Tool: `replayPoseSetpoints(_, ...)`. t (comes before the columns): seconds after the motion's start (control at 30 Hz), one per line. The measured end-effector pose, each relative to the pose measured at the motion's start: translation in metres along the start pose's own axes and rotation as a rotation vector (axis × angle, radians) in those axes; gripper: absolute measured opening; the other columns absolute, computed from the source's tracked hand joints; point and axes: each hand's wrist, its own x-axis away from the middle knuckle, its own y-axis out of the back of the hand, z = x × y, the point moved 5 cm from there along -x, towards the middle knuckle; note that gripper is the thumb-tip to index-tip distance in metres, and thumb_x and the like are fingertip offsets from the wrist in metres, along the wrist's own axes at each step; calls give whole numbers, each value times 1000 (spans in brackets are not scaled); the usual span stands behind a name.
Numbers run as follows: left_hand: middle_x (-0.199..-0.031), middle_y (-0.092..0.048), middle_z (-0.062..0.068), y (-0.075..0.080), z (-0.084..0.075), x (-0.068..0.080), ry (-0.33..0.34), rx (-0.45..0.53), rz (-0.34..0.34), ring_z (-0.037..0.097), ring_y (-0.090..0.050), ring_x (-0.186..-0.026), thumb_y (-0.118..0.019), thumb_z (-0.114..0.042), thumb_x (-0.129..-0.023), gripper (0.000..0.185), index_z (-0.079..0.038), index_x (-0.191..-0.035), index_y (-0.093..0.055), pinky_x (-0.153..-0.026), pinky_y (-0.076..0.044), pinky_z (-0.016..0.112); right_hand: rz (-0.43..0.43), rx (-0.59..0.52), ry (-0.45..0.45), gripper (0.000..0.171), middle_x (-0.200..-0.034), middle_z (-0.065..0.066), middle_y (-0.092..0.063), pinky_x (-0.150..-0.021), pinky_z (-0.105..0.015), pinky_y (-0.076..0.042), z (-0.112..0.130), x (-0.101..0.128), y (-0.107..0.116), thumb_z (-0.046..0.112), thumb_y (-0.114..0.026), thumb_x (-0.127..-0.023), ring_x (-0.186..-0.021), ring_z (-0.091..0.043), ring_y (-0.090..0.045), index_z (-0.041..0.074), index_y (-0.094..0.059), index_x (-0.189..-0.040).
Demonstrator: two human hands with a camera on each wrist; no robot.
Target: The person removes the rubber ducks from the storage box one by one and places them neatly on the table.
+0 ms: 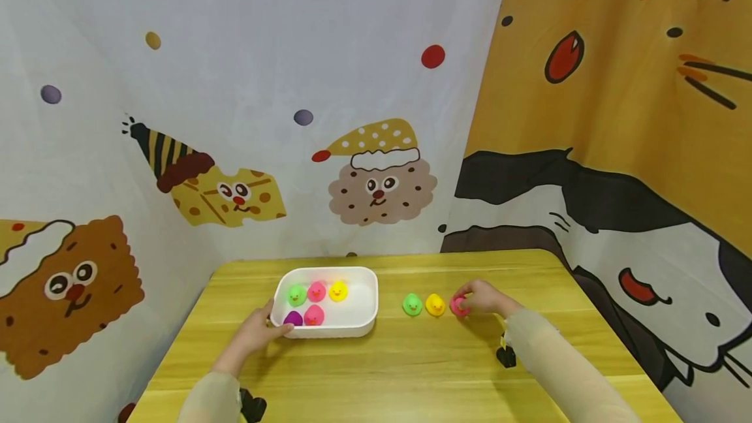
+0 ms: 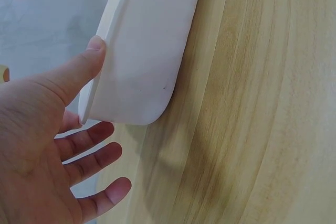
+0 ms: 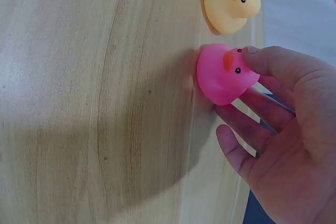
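My left hand (image 1: 256,331) holds the white plastic tub (image 1: 361,309) at its near left corner. In the left wrist view, the thumb lies on the tub's rim and the index finger is partly hidden behind it, while the other fingers are spread below. On the right, my right hand (image 1: 486,297) grips a pink rubber duck (image 3: 220,77) by its head, between thumb and fingers. That duck appears to touch the tabletop. Beside it sit a yellow rubber duck (image 1: 435,305) and a green rubber duck (image 1: 412,305), in a row.
Inside the tub are a green duck (image 1: 296,294), two pink ducks (image 1: 316,291), a yellow duck (image 1: 338,291) and a purple duck (image 1: 293,318) partly covered by the left thumb. The wooden table (image 1: 399,371) ends at a printed cloth backdrop (image 1: 247,38).
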Motion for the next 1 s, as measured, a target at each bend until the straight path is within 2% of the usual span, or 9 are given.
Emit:
replayPoseSetpoints(0.13, -129, -36, 29, 0, 1, 0, 14, 0, 6, 41, -34, -117, -64, -52, -71, 98, 3, -138, -19, -94, -27, 54, 9, 4, 20, 25, -95, -13, -62, -63, -27, -44, 3, 2, 0, 5, -62, -78, -77, -18, -51, -4, -63, -101)
replayPoseSetpoints(0.27, -130, -34, 30, 0, 2, 0, 24, 1, 8, 42, -33, -118, -63, -52, -72, 98, 3, -138, -17, -94, -26, 54, 37, -44, 29, 28, -97, -15, -61, -61, -29, -45, 2, 2, -1, 4, -59, -79, -74, -18, -52, -7, -60, -106)
replayPoseSetpoints(0.37, -130, -33, 30, 0, 3, 0, 28, -4, 8, 42, -33, -118, -63, -54, -71, 100, 4, -138, -17, -94, -26, 54, 66, -77, 77, 30, -95, -15, -61, -59, -28, -46, 0, 1, 0, 9, -59, -80, -71, -17, -53, -7, -60, -106)
replayPoseSetpoints(0.4, -130, -33, 31, 0, 3, 0, 28, -7, 9, 42, -32, -118, -63, -55, -71, 101, 4, -138, -17, -94, -26, 54, 77, -82, 128, 31, -95, -13, -62, -58, -26, -45, -2, 0, 0, 12, -59, -81, -70, -15, -52, -6, -61, -106)
replayPoseSetpoints(0.5, -129, -34, 31, -1, 3, 0, 24, -15, 7, 42, -34, -117, -62, -56, -70, 101, 4, -138, -17, -94, -27, 54, 91, -86, 169, 32, -94, -12, -62, -56, -24, -45, -1, 2, 1, 15, -59, -81, -68, -12, -51, -5, -61, -106)
replayPoseSetpoints(0.6, -128, -35, 30, 0, 1, 0, 21, -14, 5, 41, -34, -117, -62, -56, -70, 101, 3, -138, -17, -94, -28, 54, 94, -92, 141, 32, -97, -16, -61, -56, -24, -45, -1, 1, -1, 11, -57, -81, -69, -15, -52, -8, -59, -108)
replayPoseSetpoints(0.73, -127, -37, 30, 0, 0, 1, 27, -13, 3, 42, -35, -116, -63, -55, -71, 100, 3, -138, -17, -93, -28, 55, 92, -111, 62, 33, -100, -21, -59, -59, -30, -48, 1, 2, -2, 3, -57, -80, -71, -23, -55, -12, -56, -108)
replayPoseSetpoints(0.9, -127, -37, 30, 0, 0, 1, 34, -17, 8, 42, -36, -115, -62, -55, -71, 101, 3, -139, -16, -93, -28, 54, 97, -93, 119, 31, -95, -15, -60, -59, -27, -46, 4, 4, 0, 8, -57, -80, -72, -17, -52, -9, -59, -106)
replayPoseSetpoints(1.0, -128, -36, 30, 0, 1, 1, 35, -15, 11, 42, -35, -116, -62, -55, -71, 101, 3, -139, -15, -93, -28, 54, 93, -71, 106, 32, -97, -13, -60, -62, -26, -45, 4, 3, 1, 11, -57, -80, -75, -16, -51, -6, -59, -107)
